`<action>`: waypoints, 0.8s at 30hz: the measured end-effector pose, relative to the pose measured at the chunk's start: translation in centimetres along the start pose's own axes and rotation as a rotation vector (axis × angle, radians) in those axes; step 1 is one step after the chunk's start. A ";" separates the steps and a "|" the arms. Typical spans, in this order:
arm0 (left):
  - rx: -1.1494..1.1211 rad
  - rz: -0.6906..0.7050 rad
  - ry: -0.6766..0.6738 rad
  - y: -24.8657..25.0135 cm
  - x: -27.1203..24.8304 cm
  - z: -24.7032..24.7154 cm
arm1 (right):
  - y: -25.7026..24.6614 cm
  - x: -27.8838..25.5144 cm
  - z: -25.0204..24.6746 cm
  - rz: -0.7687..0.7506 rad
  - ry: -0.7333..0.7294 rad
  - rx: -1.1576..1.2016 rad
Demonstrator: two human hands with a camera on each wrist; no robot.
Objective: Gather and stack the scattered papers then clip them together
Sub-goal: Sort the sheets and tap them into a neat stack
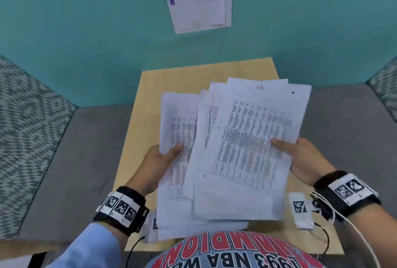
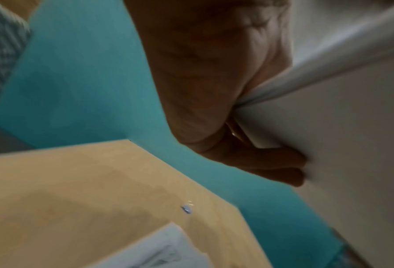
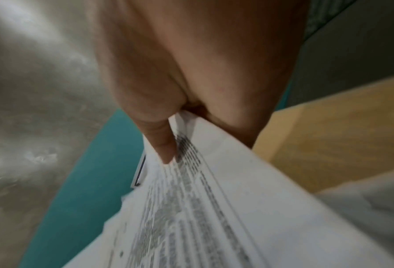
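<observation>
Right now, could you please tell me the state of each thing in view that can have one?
papers: lifted above the table, fanned out, edges not aligned, unclipped.
left hand: pinches the papers' left edge, thumb on top.
right hand: pinches the papers' right edge, thumb on top.
small clip: lying on the table, unused.
table: wooden top, sheets lying at its near edge.
</observation>
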State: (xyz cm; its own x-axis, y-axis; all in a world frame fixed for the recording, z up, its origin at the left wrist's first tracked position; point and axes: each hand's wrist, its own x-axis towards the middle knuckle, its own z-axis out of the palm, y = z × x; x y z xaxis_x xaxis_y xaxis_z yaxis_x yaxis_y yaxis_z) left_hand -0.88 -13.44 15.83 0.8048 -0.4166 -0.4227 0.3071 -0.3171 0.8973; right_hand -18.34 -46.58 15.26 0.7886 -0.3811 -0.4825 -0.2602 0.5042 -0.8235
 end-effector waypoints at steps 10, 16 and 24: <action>0.013 0.142 -0.102 2.1 -0.1 3.4 | -1.3 -0.6 4.1 -0.113 -0.202 -0.182; -0.078 0.222 -0.042 0.2 -0.3 5.0 | -0.4 -1.8 5.3 -0.380 -0.092 -0.351; -0.013 0.057 0.069 -3.8 1.7 6.4 | 5.7 2.3 3.0 -0.229 0.020 -0.574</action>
State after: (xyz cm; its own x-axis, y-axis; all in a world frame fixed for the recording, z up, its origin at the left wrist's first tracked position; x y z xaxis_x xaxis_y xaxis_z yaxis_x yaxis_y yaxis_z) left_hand -3.96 -18.42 10.86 0.8544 -0.3736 -0.3613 0.2659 -0.2830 0.9215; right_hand -16.36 -42.22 10.38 0.8506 -0.4479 -0.2753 -0.3482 -0.0877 -0.9333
